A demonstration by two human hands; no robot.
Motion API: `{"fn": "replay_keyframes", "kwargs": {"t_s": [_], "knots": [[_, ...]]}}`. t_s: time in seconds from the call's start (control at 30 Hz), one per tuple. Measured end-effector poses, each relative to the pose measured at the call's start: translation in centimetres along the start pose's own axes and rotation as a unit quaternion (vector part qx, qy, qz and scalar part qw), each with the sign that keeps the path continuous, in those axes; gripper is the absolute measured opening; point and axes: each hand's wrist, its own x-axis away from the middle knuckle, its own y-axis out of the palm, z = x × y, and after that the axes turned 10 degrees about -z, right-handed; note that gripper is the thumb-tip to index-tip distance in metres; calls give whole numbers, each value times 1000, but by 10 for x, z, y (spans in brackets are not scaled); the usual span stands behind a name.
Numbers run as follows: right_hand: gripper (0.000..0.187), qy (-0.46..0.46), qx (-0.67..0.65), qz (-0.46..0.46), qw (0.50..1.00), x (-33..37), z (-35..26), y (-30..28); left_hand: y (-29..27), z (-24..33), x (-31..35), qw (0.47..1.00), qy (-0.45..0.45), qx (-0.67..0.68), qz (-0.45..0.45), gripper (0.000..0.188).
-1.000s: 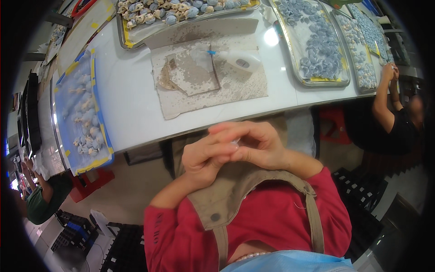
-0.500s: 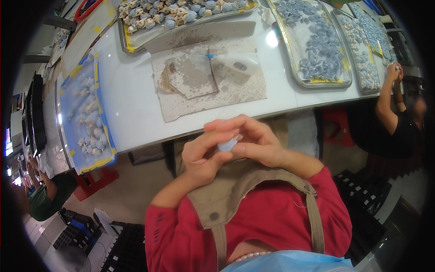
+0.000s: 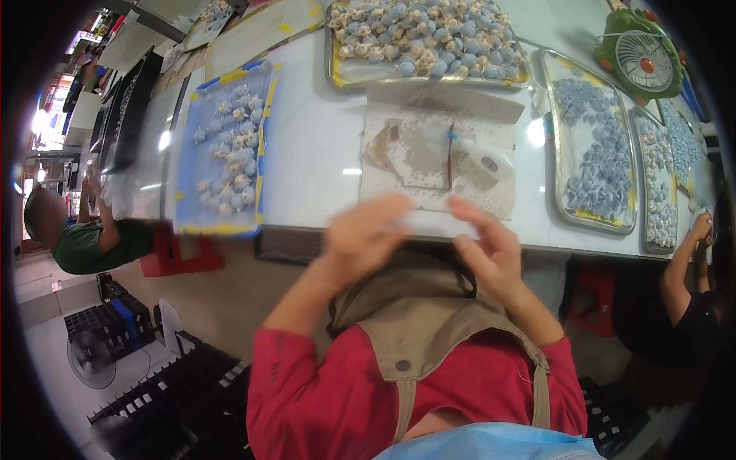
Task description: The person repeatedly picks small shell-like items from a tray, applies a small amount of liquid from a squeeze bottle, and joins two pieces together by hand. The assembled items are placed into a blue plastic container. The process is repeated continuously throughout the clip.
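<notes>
My left hand (image 3: 366, 236) is smeared by motion in front of the table edge. Its fingers point toward the right, and whether the small pale-blue piece is still in it cannot be made out. Apart from it, my right hand (image 3: 491, 249) has thumb and forefinger spread, with nothing visible between them. Just beyond both hands lies a stained cardboard sheet (image 3: 383, 184). On it rests a white bottle (image 3: 477, 157) with a blue tip (image 3: 452, 136).
A blue tray (image 3: 190, 165) edged with yellow tape holds several small blue-and-cream figures at left. A metal tray (image 3: 429, 83) heaped with more stands behind. Trays of grey-blue pieces (image 3: 602, 149) and a green fan (image 3: 644, 61) are at right. Co-workers sit at both sides.
My hands, earlier together around a small pale-blue piece, have parted. The left is now blurred and the right has opened. The view has swung left, shifting the table rightward.
</notes>
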Motion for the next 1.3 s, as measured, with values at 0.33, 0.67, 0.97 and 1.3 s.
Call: {"fn": "replay_keyframes", "kwargs": {"t_s": [0.33,0.67,0.97,1.3], "knots": [[21,-114,363,195,904,-31,16,-41,-127,-106,-12,924,-179,-312,134,18],[34,-77,309,240,917,-33,31,-49,-17,-175,-184,950,-57,-298,-80,25],[39,29,258,210,943,-46,25,-67,-37,-128,-146,983,-71,-163,49,34],[29,109,392,123,905,-51,14,-63,43,22,-8,722,-331,607,-17,36]]}}
